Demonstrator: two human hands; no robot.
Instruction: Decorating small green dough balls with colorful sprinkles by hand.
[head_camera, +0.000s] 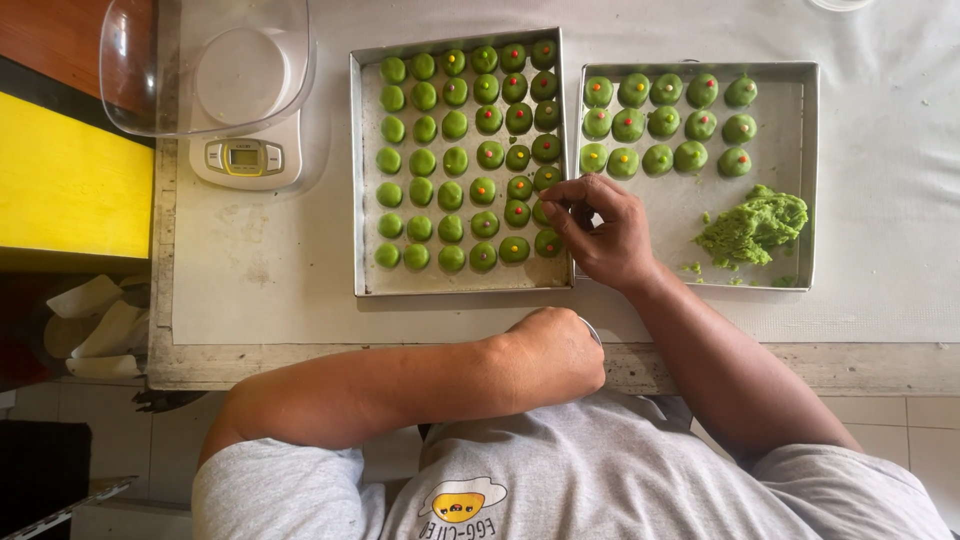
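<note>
- The dough balls fill the left tray, most topped with a small coloured candy; the last ones lie just under the right hand's fingertips.
- The right hand hovers there, fingers pinched together; whether a candy sits between them I cannot tell.
- The left hand rests as a fist at the table edge, well behind.
- Beyond the right hand, the second tray holds more balls and a loose dough heap.
- Risk, in my judgement: the pinching fingers could dent neighbouring balls, so tightly are they packed.
</note>
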